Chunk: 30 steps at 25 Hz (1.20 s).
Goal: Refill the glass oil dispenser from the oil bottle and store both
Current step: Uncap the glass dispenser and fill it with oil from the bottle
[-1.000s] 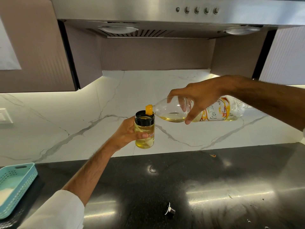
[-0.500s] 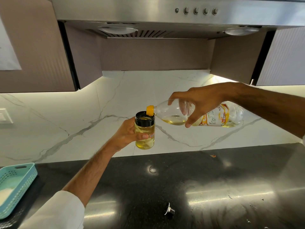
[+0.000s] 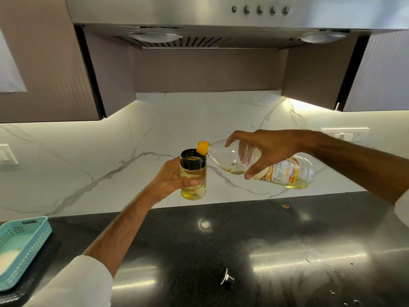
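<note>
My left hand (image 3: 169, 178) grips the glass oil dispenser (image 3: 193, 175) upright above the black counter; it has a black open rim and is mostly full of yellow oil. My right hand (image 3: 267, 149) holds the clear plastic oil bottle (image 3: 225, 155) lying nearly level, its orange neck (image 3: 203, 147) raised just above the dispenser's right rim. A little oil pools in the bottle's lower side, away from the neck. No stream of oil shows between them.
A small metal spout cap (image 3: 227, 277) lies on the glossy black counter (image 3: 287, 251) near the front. A teal perforated basket (image 3: 20, 247) sits at the left edge. The marble backsplash (image 3: 110, 151) and the steel range hood (image 3: 221, 14) are behind and above.
The right hand has lowered the bottle's base and lifted its neck, so the oil has run back from the mouth. The dispenser stays where it was.
</note>
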### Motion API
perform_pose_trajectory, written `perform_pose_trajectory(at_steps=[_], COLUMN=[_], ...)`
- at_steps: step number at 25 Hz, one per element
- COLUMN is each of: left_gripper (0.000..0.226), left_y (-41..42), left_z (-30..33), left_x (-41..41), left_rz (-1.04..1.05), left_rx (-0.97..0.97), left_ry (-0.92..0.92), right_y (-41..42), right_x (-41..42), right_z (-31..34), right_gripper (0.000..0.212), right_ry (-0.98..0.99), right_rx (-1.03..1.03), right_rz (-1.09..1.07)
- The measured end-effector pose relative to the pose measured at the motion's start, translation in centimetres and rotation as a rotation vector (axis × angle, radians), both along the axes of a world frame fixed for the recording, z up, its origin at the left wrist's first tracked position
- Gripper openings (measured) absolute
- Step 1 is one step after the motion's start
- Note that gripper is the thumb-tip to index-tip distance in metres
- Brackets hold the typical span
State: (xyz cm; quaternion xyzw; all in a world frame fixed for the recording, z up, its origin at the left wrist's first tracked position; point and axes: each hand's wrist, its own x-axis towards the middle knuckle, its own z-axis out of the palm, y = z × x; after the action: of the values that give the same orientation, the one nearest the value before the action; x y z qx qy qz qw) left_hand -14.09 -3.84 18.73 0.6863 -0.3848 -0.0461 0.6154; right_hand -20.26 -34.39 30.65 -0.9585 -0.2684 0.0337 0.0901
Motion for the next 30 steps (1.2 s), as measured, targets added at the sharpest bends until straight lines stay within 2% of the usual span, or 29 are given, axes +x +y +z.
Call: perform_pose_trajectory(at_steps=[18, 25, 30], left_gripper=[0.083, 0.081, 0.070], left_y=[-0.5, -0.3, -0.1], left_z=[-2.8, -7.2, -14.1], left_x=[-1.5, -2.8, -5.0], left_rz=[0.057, 0.153, 0.232], left_rx=[0.040, 0.059, 0.118], left_ry=[0.031, 0.085, 0.144], right_y=[0.0, -0.1, 1.1], right_x=[-1.1, -3.0, -5.4], right_z=[-9.7, -16.5, -23.9], right_gripper=[0.084, 0.083, 0.081], right_ry=[-0.022, 0.044, 0.114], right_rx=[0.333, 0.529, 0.755], right_rz=[-0.046, -0.182, -0.422])
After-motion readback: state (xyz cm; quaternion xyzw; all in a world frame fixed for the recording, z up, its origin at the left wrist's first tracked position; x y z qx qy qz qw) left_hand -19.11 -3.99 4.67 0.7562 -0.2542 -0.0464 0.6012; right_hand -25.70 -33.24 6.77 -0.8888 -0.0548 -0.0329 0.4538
